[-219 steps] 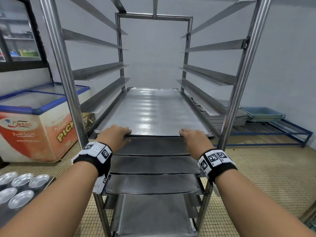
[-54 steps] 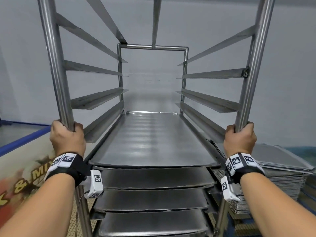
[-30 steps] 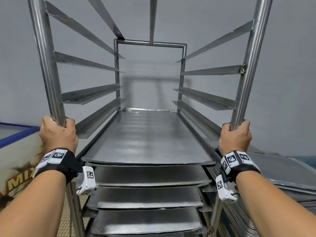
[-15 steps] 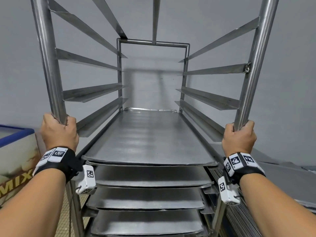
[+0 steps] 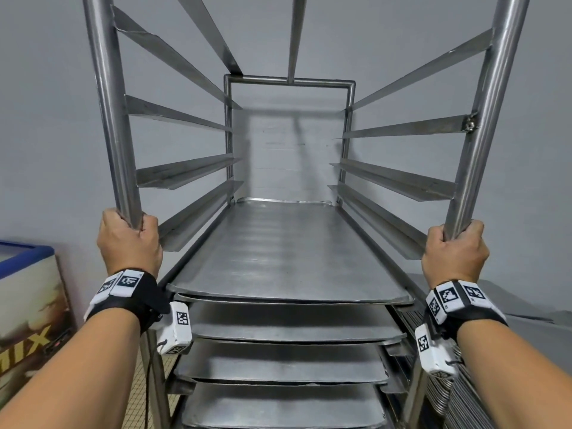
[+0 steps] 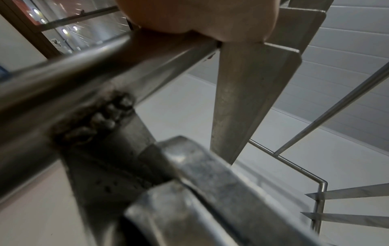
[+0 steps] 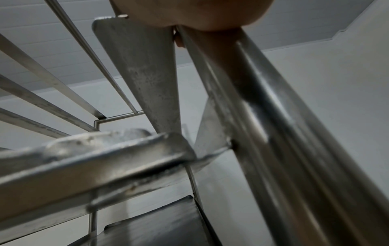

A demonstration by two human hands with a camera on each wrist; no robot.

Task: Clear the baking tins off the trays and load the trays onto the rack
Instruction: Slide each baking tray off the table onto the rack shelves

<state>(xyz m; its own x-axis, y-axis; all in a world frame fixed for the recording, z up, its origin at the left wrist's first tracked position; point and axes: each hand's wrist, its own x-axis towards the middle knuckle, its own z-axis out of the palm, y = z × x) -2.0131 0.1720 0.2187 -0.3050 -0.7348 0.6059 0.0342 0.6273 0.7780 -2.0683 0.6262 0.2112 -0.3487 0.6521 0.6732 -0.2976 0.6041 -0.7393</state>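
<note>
Fingers curled tight, the left hand (image 5: 129,243) grips the near left post (image 5: 108,103) of the steel rack (image 5: 289,80) while the right hand (image 5: 455,252) wraps the near right post (image 5: 486,119) at about the same height. Between them the top tray (image 5: 288,252) lies pushed in on its rails, with more trays (image 5: 288,363) slotted close beneath it (four levels show). Low at the left stands a chest freezer (image 5: 28,292), and a stack of flat trays (image 5: 464,397) sits just right of the rack.
</note>
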